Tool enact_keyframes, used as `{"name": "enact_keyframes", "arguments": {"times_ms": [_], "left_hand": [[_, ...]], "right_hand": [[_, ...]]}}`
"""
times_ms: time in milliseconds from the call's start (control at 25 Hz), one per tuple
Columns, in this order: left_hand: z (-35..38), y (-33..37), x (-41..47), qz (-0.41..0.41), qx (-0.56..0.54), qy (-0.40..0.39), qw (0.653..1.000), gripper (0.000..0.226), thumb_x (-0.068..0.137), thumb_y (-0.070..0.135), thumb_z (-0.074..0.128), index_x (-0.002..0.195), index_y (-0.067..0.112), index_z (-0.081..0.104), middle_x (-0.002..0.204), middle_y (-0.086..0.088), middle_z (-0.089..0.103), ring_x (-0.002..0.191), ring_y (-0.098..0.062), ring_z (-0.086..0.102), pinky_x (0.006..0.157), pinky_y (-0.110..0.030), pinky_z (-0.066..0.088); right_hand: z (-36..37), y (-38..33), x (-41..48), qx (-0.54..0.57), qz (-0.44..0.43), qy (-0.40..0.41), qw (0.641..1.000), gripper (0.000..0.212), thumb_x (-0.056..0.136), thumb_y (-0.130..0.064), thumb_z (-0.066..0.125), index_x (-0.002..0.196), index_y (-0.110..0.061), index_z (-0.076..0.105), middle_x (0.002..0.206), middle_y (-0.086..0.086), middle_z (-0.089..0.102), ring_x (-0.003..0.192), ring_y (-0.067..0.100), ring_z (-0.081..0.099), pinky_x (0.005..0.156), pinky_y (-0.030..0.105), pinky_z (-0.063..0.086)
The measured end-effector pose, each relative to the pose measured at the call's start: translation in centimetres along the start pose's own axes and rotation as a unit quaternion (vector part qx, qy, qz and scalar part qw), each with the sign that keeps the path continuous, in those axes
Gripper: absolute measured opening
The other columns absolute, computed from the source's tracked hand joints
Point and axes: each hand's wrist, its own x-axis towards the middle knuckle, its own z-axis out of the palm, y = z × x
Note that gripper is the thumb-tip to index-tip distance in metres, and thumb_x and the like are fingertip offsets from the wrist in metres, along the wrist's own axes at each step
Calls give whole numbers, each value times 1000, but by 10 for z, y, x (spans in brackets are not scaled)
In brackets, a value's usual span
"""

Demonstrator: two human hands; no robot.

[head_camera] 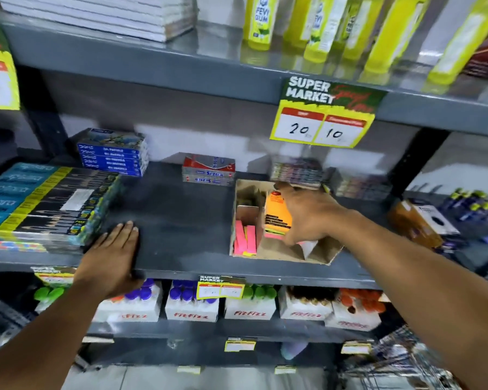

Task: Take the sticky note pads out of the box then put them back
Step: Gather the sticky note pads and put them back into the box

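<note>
An open cardboard box (319, 256) with dividers sits on the dark grey middle shelf (181, 220). My right hand (310, 213) is inside it, fingers wrapped around an orange-topped sticky note pad (276, 216) that stands upright in the middle compartment. Several pink and yellow sticky note pads (244, 239) lean in the box's left compartment. The right compartment looks bare from here. My left hand (112, 256) lies flat, palm down, on the shelf's front edge, well left of the box, holding nothing.
Packs of pencils (48, 204) lie stacked at the shelf's left, blue crayon boxes (113, 153) and red-grey boxes (207, 170) behind. Small packs (299, 171) stand right behind the cardboard box. A price tag (324, 116) hangs from the shelf above. Bottle cartons (192, 304) fill the shelf below.
</note>
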Motion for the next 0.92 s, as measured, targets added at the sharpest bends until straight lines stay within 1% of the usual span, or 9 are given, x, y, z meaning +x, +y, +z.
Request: {"name": "enact_keyframes", "arguments": {"times_ms": [80,160,240,320,400,520,680,800,920], "left_hand": [[0,0,0,7,15,-3,1000,109,63,61,58,145,-2,23,154,-23,25,141,-36,26,115,-50,26],[0,-1,0,3,13,-8,1000,110,65,63,58,146,0,18,156,-21,20,143,-34,22,116,-48,23],[1,-1,0,-1,5,-8,1000,113,62,63,59,147,1,18,157,-20,19,143,-34,20,117,-48,21],[1,-1,0,-1,-1,-8,1000,116,59,62,64,146,1,20,157,-19,19,143,-34,20,117,-48,22],[2,-2,0,-2,-7,-7,1000,118,57,63,66,146,1,21,157,-19,19,144,-33,20,116,-48,21],[3,-3,1,-2,-11,-3,1000,119,56,65,63,147,3,18,158,-17,17,144,-32,17,117,-46,20],[4,-2,1,-4,-6,-1,1000,118,60,66,61,148,5,13,159,-16,11,145,-30,13,118,-44,17],[4,-2,1,-6,-2,-3,1000,118,61,68,59,149,6,10,160,-15,8,146,-29,10,119,-44,16],[4,-2,1,-10,6,-6,1000,118,62,70,56,149,7,6,161,-13,4,146,-27,7,119,-42,13]], "right_hand": [[16,8,-1,-3,-4,-20,1000,107,44,-55,76,131,-23,22,107,5,62,86,27,56,69,38,50],[30,10,1,4,-7,-32,999,106,43,-51,77,130,-24,21,103,4,63,82,26,55,70,38,50],[43,11,2,7,0,-33,999,107,44,-50,78,130,-27,19,90,0,61,71,22,52,60,34,45],[55,10,3,8,12,-24,1000,108,44,-50,80,129,-29,17,72,-5,52,59,15,48,48,29,37],[65,8,7,8,13,-17,1000,109,42,-50,81,127,-29,17,66,-4,48,57,14,47,45,28,33],[76,5,17,1,-1,-12,1000,106,42,-51,83,124,-28,18,67,-5,44,62,19,50,48,28,33],[88,6,26,7,-21,-17,1000,101,42,-51,84,117,-28,20,83,2,50,69,22,50,59,33,37],[91,10,29,39,-18,-33,999,100,43,-50,83,117,-30,18,87,3,51,71,22,50,60,33,35],[91,11,30,50,-27,-47,997,100,45,-47,84,118,-30,18,87,0,48,73,19,48,61,33,33]]}}
